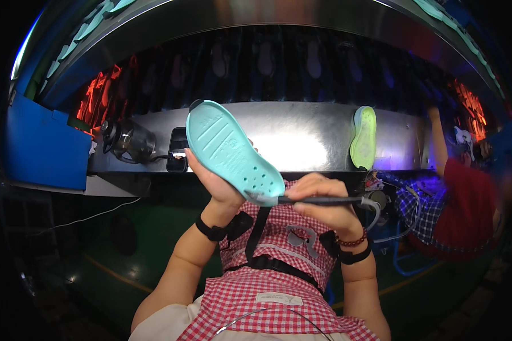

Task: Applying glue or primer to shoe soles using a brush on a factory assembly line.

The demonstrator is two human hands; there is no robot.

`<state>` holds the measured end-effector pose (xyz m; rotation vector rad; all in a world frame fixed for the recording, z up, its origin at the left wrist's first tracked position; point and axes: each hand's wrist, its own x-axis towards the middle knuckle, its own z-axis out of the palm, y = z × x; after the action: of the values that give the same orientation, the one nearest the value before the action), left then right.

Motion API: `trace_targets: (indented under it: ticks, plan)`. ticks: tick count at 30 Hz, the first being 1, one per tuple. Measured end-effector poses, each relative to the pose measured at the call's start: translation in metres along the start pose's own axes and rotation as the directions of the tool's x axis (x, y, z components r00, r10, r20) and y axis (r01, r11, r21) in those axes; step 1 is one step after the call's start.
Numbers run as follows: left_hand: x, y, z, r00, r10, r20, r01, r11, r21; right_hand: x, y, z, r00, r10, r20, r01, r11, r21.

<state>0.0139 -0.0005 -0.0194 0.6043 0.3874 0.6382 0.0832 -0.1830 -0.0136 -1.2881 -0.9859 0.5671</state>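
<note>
A turquoise shoe sole (pixel 224 142) rests in my left hand (pixel 217 184), held at a slant above the front edge of the metal ledge. Its face with raised ribs and a group of small holes points up. The fingers of that hand are wrapped behind it and mostly hidden. My right hand (pixel 323 196) grips a black-handled brush (pixel 350 200) with a clear tube running from its back end. The pale brush tip touches the end of the sole near the holes. On the ledge to the right lies a yellow-green sole (pixel 363 139).
Left on the metal ledge (pixel 301 111) stand a dark see-through jug (pixel 132 141) and a black tray (pixel 177 165). Behind runs a dark row holding several soles (pixel 265 59), with red glow at both ends. A blue box (pixel 45 142) is far left; a co-worker in red (pixel 466 199) sits right.
</note>
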Motion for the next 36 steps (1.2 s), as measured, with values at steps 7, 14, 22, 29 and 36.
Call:
trace_targets:
  ticks: [7, 14, 22, 29, 36]
  plan:
    - [-0.001, 0.009, 0.002, 0.982, -0.106, 0.159, 0.129, 0.980, -0.148, -0.008, 0.017, 0.012, 0.954, 0.272, -0.125, -0.151, 0.799, 0.583]
    - [-0.011, -0.009, -0.030, 0.852, -0.387, 0.353, 0.410, 0.912, 0.011, -0.003, -0.012, 0.011, 0.963, 0.269, -0.028, -0.251, 0.930, 0.269]
    - [-0.001, 0.009, -0.021, 0.687, -0.595, 0.418, 0.557, 0.800, 0.223, 0.007, -0.030, -0.003, 0.983, 0.066, 0.174, -0.059, 0.997, -0.043]
    - [0.001, 0.019, -0.006, 0.451, -0.827, 0.336, 0.637, 0.562, 0.527, 0.016, -0.036, -0.023, 0.945, 0.042, 0.325, -0.007, 0.994, -0.109]
    - [0.003, 0.033, -0.012, 0.385, -0.902, 0.197, 0.670, 0.420, 0.612, 0.017, -0.043, -0.031, 0.945, 0.033, 0.326, 0.006, 0.993, -0.119]
